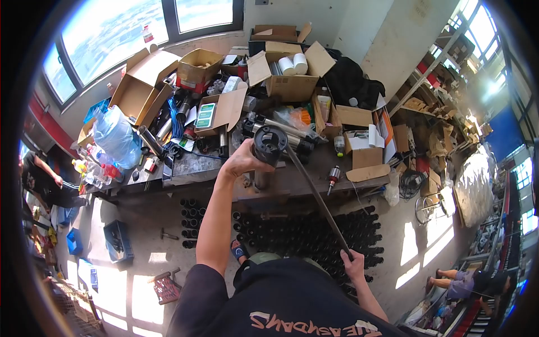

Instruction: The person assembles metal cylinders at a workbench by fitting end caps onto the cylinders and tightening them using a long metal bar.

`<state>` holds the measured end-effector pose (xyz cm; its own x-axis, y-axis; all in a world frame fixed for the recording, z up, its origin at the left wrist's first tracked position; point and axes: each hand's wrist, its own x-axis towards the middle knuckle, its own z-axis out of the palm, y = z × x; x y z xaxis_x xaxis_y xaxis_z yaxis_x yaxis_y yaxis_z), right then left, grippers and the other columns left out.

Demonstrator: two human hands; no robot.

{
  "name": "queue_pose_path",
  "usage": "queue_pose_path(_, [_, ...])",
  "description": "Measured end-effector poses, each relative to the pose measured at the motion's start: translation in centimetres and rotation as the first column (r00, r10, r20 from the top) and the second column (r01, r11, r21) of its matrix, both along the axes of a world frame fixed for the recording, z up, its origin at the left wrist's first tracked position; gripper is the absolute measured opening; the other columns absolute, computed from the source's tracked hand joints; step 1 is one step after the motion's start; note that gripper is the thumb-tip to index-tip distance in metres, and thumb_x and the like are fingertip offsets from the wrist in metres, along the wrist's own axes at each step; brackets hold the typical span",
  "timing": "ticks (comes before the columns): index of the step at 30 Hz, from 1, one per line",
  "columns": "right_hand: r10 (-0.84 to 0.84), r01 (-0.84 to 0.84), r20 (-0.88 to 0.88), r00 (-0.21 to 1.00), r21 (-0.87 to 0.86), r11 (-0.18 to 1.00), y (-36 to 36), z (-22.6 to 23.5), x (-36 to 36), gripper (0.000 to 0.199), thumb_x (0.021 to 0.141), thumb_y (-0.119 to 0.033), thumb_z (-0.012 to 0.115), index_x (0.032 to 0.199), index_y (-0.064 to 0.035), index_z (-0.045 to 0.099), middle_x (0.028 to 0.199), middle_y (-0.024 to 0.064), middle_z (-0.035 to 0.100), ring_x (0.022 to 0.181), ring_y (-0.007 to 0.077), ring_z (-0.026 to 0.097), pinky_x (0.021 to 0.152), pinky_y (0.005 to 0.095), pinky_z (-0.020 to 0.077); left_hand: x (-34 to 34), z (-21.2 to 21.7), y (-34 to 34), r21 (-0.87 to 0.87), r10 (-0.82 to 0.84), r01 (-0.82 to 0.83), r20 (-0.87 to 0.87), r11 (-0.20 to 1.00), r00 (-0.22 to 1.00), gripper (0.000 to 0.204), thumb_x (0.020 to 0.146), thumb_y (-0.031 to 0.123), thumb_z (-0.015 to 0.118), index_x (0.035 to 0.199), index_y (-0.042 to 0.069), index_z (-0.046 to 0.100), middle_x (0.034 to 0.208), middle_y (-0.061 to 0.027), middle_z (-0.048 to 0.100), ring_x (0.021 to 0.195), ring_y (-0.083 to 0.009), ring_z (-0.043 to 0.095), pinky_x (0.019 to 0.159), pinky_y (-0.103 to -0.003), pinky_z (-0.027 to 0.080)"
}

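Note:
My left hand [242, 161] grips the side of a black upright tube-shaped part [268, 147] that stands at the front edge of the cluttered workbench [292, 182]. A long dark metal bar [314, 194] runs from the tube's open top down toward me. My right hand [353, 265] is closed around the bar's lower end. Below the bench, rows of black cylinders [303, 233] stand on the floor between me and the bench.
Open cardboard boxes [283, 70], metal shafts and a clear plastic bag [115, 137] crowd the bench. A blue crate [119, 240] and a hammer lie on the floor at left. One person sits at far left [42, 182], another at lower right [466, 281].

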<state>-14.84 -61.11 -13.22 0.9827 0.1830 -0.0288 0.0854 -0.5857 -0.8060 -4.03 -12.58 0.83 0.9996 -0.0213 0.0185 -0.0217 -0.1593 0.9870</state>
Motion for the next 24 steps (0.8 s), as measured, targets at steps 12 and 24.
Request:
queue_pose_path(12, [0.191,-0.061,0.36,0.913,-0.344,0.937,-1.4,8.4,9.8,0.034,0.087,-0.024,0.075,0.067,-0.0018,0.058,0.052,0.0142,0.05,0.044,0.0269,0.05,0.047,0.0378,0.0389,1.3,-2.9,-1.6,-0.15,0.07,-0.033,0.25,0.988,0.966,0.038,0.058,0.008,0.086,0.091,0.003,0.067,0.08,0.0023,0.065,0.075,-0.0092,0.056,0.074,-0.03,0.05])
queue_pose_path(24, [0.828,-0.55,0.298,-0.474,-0.835,-0.014,31.1,23.3,-0.2,0.014,0.076,-0.023,0.071,0.081,-0.0129,0.063,0.073,-0.0027,0.049,0.065,0.015,0.051,0.06,0.0303,0.0382,-4.2,-7.7,-10.1,-0.255,0.886,-0.928,0.443,0.272,0.138,0.049,0.069,0.01,0.078,0.11,0.0,0.052,0.101,-0.0172,0.051,0.093,-0.0369,0.051,0.082,-0.047,0.043])
